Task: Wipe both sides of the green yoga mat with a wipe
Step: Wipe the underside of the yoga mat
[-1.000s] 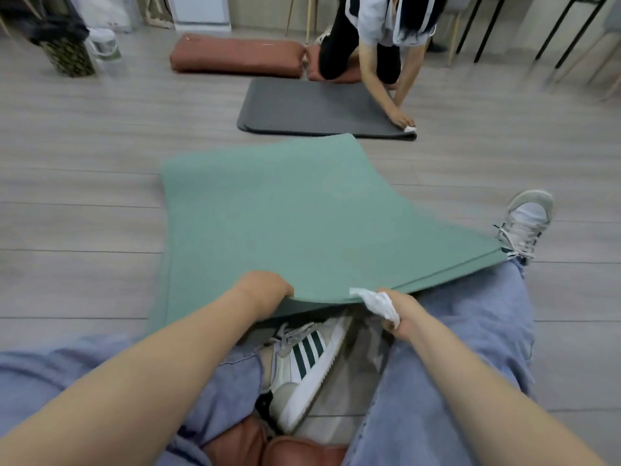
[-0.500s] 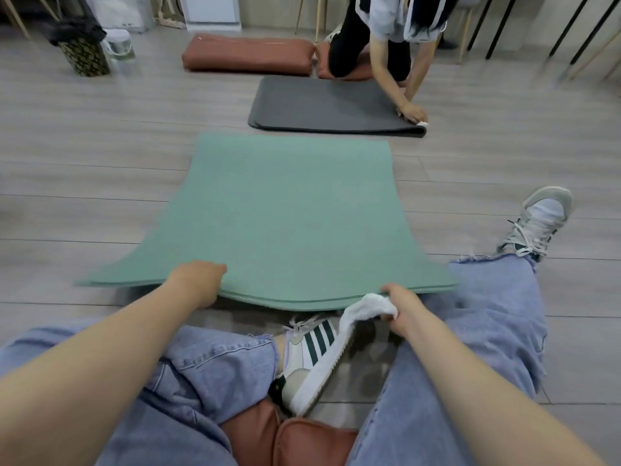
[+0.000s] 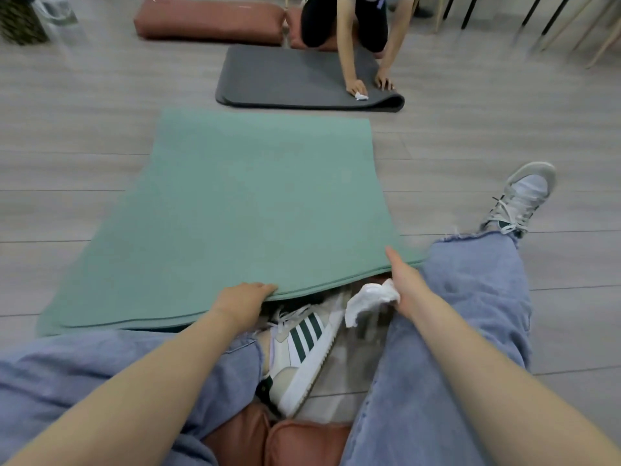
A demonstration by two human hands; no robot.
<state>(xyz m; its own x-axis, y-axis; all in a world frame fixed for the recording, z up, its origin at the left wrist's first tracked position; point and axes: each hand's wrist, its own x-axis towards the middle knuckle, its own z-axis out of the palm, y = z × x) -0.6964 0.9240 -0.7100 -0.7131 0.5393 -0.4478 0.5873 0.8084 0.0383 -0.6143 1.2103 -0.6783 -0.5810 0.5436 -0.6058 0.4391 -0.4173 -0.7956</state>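
Head view: green yoga mat [image 3: 242, 210] lengthwise away, both hands' fingers gripping near edge, right [image 3: 403, 284] also wipe [image 3: 366, 297]

Ahead of me: grey mat [image 3: 295, 79] on floor [image 3: 84, 129], another person [image 3: 349, 31] kneeling there; 2 rust cushions [image 3: 208, 18] behind.

Exercise room: floor mats [image 3: 302, 79], cushions [image 3: 208, 20]

The green yoga mat [image 3: 248, 210] lies doubled on the grey floor, its near edge lifted. The crumpled white wipe [image 3: 368, 299] hangs just below that edge.
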